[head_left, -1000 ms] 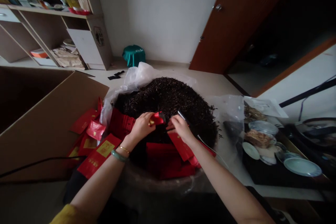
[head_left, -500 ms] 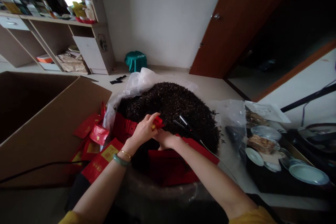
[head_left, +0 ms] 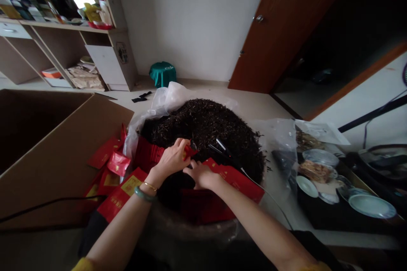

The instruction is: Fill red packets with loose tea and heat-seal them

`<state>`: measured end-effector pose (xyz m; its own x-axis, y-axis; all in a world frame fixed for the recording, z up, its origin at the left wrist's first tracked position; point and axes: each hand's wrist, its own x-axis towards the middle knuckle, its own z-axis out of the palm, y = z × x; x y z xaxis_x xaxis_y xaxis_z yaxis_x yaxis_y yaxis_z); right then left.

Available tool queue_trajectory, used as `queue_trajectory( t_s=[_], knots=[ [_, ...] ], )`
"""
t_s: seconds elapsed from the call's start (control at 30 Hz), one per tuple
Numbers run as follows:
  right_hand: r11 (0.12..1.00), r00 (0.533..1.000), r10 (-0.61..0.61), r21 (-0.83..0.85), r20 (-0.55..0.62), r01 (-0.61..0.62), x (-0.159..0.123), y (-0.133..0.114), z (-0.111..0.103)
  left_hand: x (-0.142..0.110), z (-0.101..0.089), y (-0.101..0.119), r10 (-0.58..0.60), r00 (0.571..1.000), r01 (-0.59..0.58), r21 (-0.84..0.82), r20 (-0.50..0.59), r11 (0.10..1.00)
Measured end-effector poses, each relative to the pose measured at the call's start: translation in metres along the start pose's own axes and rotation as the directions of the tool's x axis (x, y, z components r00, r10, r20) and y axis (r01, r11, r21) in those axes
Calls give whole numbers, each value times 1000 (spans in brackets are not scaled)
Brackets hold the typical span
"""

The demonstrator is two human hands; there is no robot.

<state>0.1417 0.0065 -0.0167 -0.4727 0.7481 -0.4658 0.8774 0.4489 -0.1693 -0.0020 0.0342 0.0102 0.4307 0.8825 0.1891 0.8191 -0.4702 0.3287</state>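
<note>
My left hand [head_left: 174, 156], with a gold bracelet and a green bangle at the wrist, is closed round a small red packet [head_left: 190, 151]. Just to its right, my right hand [head_left: 201, 174] reaches down over the dark leaves, fingers bent and apart, with nothing visible in them. Both hands are above a big heap of dark dried leaves [head_left: 219, 118], like tea, in a clear plastic liner [head_left: 173, 93]. Flat red packets [head_left: 235, 180] lie under and beside my right forearm. More red packets [head_left: 148, 154] stand in a row left of my left hand.
An open cardboard box [head_left: 70, 148] stands at the left, with red pouches [head_left: 119, 163] against it. A black two-armed tool [head_left: 222, 148] with a cable rests on the leaves. Dishes [head_left: 372, 208] and bagged goods are at the right. A green-covered stool [head_left: 163, 74] stands by the wall.
My right hand has moved away from the packet in my left hand, and a gap shows between them. The left hand keeps its hold, nearly in place.
</note>
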Motion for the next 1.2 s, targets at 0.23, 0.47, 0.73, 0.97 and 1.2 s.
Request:
queue_trajectory(
  t_s=[0.23,0.47,0.73,0.97,1.2],
  knots=[
    [1000,1000,-6,-9,-24,5,1,3,6,-1,-17,4,-18,998,13,92,55,996],
    [996,990,-11,88,-142,23,2,17,13,3,-15,1,-38,997,25,173,71,985],
    [648,817,193,696,-544,310,-22,55,-31,5,-13,0,-64,996,54,152,59,987],
    [329,689,347,771,-636,546,-15,43,-72,7,-3,5,-52,993,42,100,104,994],
    [538,670,268,684,-693,492,10,37,-66,7,0,2,-17,1000,18,-82,15,996]
  ],
)
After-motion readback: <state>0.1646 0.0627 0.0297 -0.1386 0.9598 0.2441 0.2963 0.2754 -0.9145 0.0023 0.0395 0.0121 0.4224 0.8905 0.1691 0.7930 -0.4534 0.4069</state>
